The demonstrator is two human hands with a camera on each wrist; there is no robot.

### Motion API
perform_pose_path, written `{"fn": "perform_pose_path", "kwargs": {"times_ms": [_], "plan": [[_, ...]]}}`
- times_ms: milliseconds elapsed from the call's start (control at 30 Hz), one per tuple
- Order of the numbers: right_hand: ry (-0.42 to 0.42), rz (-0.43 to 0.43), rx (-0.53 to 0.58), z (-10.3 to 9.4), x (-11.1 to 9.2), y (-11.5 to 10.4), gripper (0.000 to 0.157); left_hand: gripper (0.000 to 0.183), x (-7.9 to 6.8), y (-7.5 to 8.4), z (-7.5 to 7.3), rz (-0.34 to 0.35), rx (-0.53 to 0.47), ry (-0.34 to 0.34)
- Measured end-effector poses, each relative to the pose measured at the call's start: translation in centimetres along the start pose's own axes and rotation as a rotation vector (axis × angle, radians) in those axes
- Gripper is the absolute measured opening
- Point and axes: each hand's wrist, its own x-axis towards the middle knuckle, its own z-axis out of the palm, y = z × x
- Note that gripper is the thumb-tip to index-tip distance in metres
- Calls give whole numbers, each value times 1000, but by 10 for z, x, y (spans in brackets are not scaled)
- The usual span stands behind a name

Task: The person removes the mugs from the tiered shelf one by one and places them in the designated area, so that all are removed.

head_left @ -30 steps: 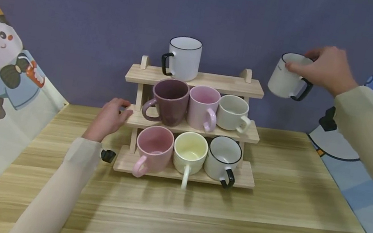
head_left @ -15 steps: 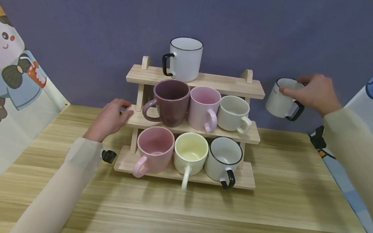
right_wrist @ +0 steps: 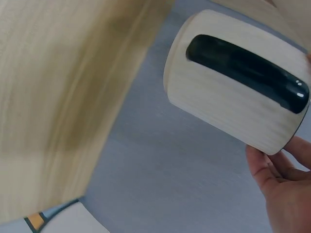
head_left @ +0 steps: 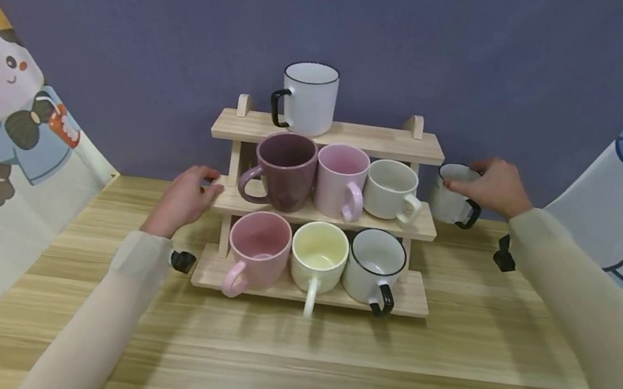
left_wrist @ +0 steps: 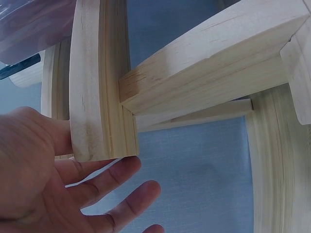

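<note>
My right hand (head_left: 499,188) pinches a white mug (head_left: 447,206) with a dark rim and black handle by its top edge. The mug is upright beside the right end of a three-tier wooden mug rack (head_left: 367,137). In the right wrist view the black handle (right_wrist: 243,70) faces the camera, and whether the base touches the table is unclear. At the rack's left side, my left hand (head_left: 180,200) holds the end of the middle shelf board (left_wrist: 87,92), thumb on one face and fingertips under it. Its other fingers (left_wrist: 133,204) spread out loosely.
A white mug (head_left: 312,101) stands on the top tier. A plum mug (head_left: 285,176), pink mug (head_left: 335,185) and off-white mug (head_left: 384,197) fill the middle one. Below are a pink mug (head_left: 260,251), yellow mug (head_left: 315,258) and black-rimmed mug (head_left: 362,276). A blue-grey backdrop (head_left: 187,47) rises behind.
My right hand has lowered the white mug from above the top tier's height to beside the rack's right end, moving slightly left. The left hand stays on the rack.
</note>
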Motion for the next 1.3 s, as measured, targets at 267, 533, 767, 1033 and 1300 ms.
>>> {"fn": "perform_pose_path", "kwargs": {"times_ms": [267,533,767,1033,1300], "plan": [[-8,-27,23,25,1,14,96,42,0,-1,1,3,-4,2],[-10,-44,40,42,4,22,90,42,2,-2,2,-8,-11,3],[-27,-28,25,50,7,24,91,42,2,-1,2,-16,-13,-1],[-41,-14,6,56,8,29,91,41,2,-2,3,-5,-15,10],[-55,7,-9,62,11,32,91,41,3,-3,3,-9,-19,9]]}}
